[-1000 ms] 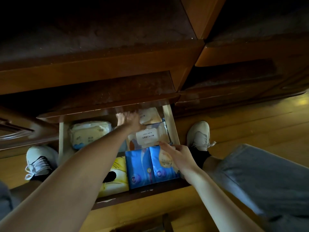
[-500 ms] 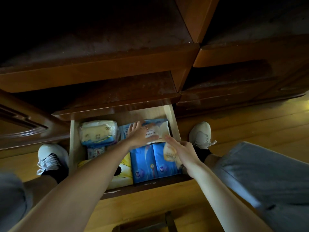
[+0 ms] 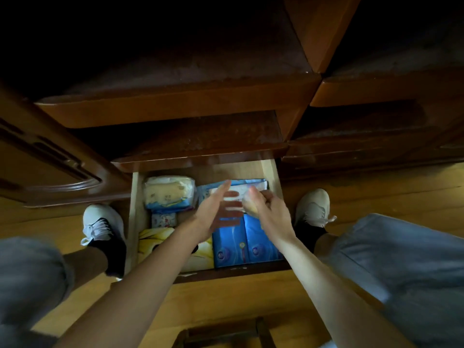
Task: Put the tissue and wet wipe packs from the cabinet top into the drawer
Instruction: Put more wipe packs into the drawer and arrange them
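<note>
Down in the open drawer point(image 3: 270, 169), both hands hovered over the far right corner. Left hand point(image 3: 213, 212) was blurred, its fingers straight and loosely together above a blue-and-white wet wipe pack point(image 3: 253, 184). Right hand point(image 3: 270, 209) had its fingers curled, pinching a small pale pack point(image 3: 249, 205). Yellowish wipe pack point(image 3: 169, 194) lay far left, a small tissue pack point(image 3: 164, 219) just in front of it, yellow pack point(image 3: 153, 241) and blue tissue packs point(image 3: 247, 244) along the near edge.
</note>
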Tool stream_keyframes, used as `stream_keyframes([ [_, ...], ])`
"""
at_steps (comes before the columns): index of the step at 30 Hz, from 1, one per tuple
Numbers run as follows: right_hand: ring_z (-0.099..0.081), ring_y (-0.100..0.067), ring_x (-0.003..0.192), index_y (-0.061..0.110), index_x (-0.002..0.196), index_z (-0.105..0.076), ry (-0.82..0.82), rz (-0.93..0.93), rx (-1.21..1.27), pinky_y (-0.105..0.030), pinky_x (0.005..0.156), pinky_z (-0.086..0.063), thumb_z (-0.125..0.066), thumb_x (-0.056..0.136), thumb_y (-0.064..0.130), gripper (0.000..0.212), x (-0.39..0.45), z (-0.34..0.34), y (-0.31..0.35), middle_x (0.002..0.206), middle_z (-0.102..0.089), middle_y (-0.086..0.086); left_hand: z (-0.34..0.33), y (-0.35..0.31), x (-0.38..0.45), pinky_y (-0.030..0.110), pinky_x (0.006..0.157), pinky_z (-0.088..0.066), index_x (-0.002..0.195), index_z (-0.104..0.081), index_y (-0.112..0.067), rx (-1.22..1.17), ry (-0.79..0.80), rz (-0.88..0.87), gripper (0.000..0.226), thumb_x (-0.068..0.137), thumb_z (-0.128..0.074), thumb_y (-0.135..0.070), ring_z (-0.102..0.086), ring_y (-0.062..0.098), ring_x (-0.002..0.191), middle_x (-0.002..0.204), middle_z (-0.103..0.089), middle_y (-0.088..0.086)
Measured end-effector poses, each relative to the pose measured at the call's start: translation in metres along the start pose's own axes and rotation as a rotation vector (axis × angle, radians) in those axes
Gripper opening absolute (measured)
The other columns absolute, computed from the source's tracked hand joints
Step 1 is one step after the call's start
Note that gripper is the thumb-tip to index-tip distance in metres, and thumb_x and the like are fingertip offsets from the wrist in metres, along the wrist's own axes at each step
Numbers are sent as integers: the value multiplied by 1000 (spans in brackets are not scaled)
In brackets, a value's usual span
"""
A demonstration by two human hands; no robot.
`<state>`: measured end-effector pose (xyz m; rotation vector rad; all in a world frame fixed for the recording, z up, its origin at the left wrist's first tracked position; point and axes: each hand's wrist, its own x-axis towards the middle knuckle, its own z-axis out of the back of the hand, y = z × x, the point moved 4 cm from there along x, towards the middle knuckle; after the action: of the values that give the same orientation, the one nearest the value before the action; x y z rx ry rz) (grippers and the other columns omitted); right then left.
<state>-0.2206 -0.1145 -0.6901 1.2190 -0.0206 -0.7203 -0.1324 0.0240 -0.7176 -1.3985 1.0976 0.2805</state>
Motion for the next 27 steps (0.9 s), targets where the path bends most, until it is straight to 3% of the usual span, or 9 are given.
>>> stream_keyframes([
  [3,-69,-4,91,27,91,-77,130,93,-20,-27,85,-50,-30,107,57,58,-11,-34,11,89,-77,10,21,18,-35,38,82,-60,114,-77,-11,-197,127,41,39,94,-67,-42,-71,34,108,118,-73,18],
  [6,-65,11,96,46,93,-77,238,117,37,-5,78,-44,-31,111,47,50,-23,-55,8,96,-75,26,40,33,-42,36,85,-59,119,-74,-8,-383,81,-8,28,93,-66,-14,-69,34,112,126,-69,19],
  [10,-65,1,89,28,85,-73,-66,-49,72,-16,75,-44,-40,109,49,45,-19,-47,-16,92,-74,15,53,57,-44,41,76,-62,119,-69,-9,-474,-53,-53,34,90,-62,8,-73,32,102,121,-69,19],
  [12,-66,-6,89,25,88,-70,-55,-49,-74,-19,72,-44,-45,108,46,38,-16,-39,-26,95,-74,10,58,61,-50,32,74,-62,123,-63,-17,-240,-168,-117,42,89,-62,8,-71,24,100,121,-65,9],
  [15,-65,-11,107,28,112,-69,299,22,-350,-24,83,-50,-55,104,44,23,-19,-45,-41,110,-69,13,77,55,-58,12,56,-52,111,-63,-29,73,-412,-205,43,83,-68,3,-63,7,90,112,-66,-2],
  [18,-50,-14,131,35,136,-59,537,80,-618,-39,104,-48,-63,93,55,47,-27,-60,-52,136,-58,13,96,50,-56,29,71,-60,102,-64,-29,10,-447,-177,39,80,-71,3,-65,11,91,104,-69,0],
  [22,-38,-26,140,29,154,-38,420,306,-939,-46,109,-41,-68,93,47,70,-28,-63,-52,156,-42,2,102,49,-52,22,65,-55,105,-66,-28,35,-440,-197,37,80,-74,-2,-65,11,88,99,-68,-1],
  [25,-45,-25,130,28,146,-47,379,350,-1131,-43,107,-40,-61,95,47,56,-25,-59,-56,144,-55,0,103,59,-51,23,67,-56,103,-66,-31,45,-420,-188,37,79,-76,-5,-66,11,89,96,-67,-3],
  [27,-49,-25,125,29,136,-57,307,317,-1007,-43,102,-43,-61,92,56,52,-22,-53,-49,131,-61,1,104,65,-50,29,72,-61,105,-66,-30,16,-403,-171,36,82,-75,-4,-69,16,93,102,-69,1],
])
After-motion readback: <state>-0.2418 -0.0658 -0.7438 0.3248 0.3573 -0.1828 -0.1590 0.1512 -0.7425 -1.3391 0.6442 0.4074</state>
